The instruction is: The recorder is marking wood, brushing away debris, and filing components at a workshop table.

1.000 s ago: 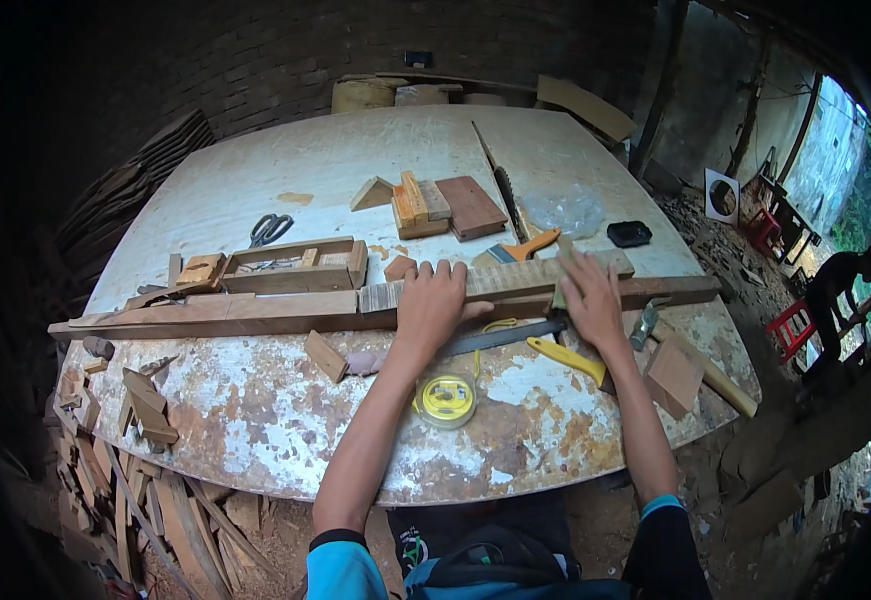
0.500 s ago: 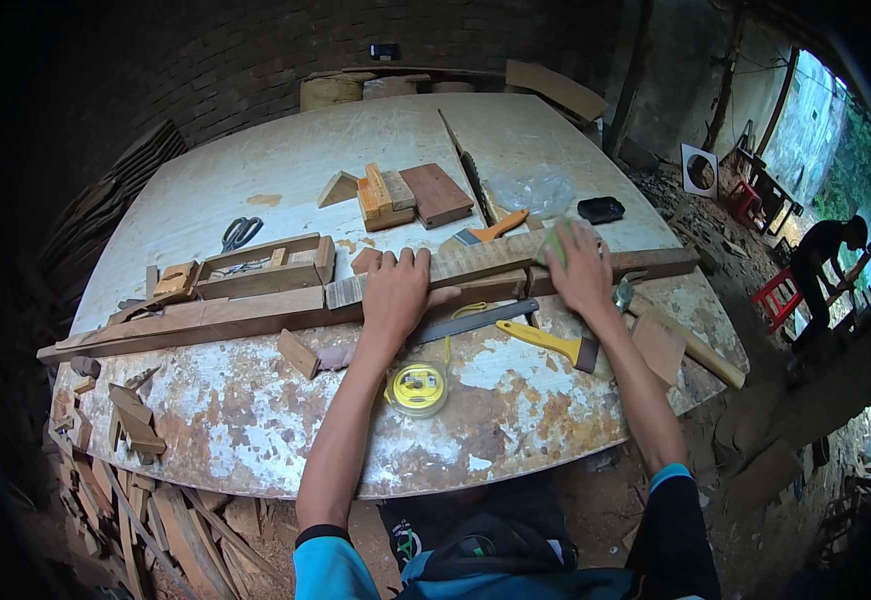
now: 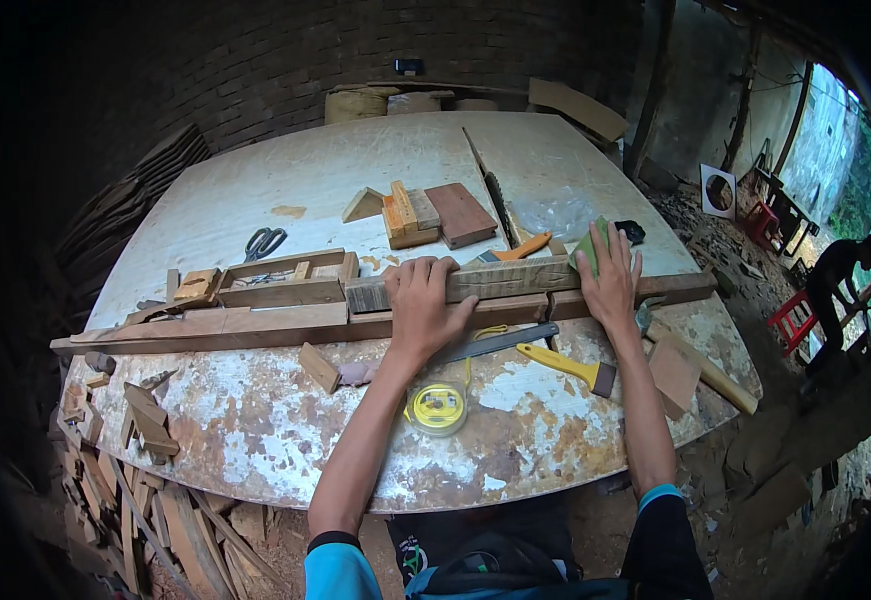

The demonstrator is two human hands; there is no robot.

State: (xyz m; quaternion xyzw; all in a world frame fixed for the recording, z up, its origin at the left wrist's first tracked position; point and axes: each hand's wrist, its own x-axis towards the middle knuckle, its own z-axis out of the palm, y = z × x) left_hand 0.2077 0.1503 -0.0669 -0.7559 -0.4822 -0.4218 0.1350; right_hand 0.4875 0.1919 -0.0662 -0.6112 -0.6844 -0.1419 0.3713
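A wooden strip (image 3: 515, 279) rests along a long dark wooden beam (image 3: 225, 335) that crosses the table. My left hand (image 3: 423, 308) is closed over the strip near its left end, fingers over the top and thumb on the near side. At the strip's right end, my right hand (image 3: 610, 282) presses a green sheet that looks like sandpaper (image 3: 588, 248) against the wood. The palm and fingers partly hide the sheet. Nearer to me lie a saw-like blade (image 3: 500, 341), a yellow-handled brush (image 3: 560, 366) and a yellow tape measure (image 3: 437, 406).
Beyond the strip are an orange-handled brush (image 3: 523, 248), wood blocks (image 3: 462, 214), scissors (image 3: 265, 242) and an open wooden box (image 3: 285, 290). A hammer (image 3: 705, 370) lies at the right. Offcuts (image 3: 150, 420) sit near the left edge. Another person (image 3: 837, 290) bends over at far right.
The strip has turned from a slant to lie more level, with its broad side toward me. My right hand's fingers have straightened upward and more of the green sheet shows. The whole view has shifted slightly.
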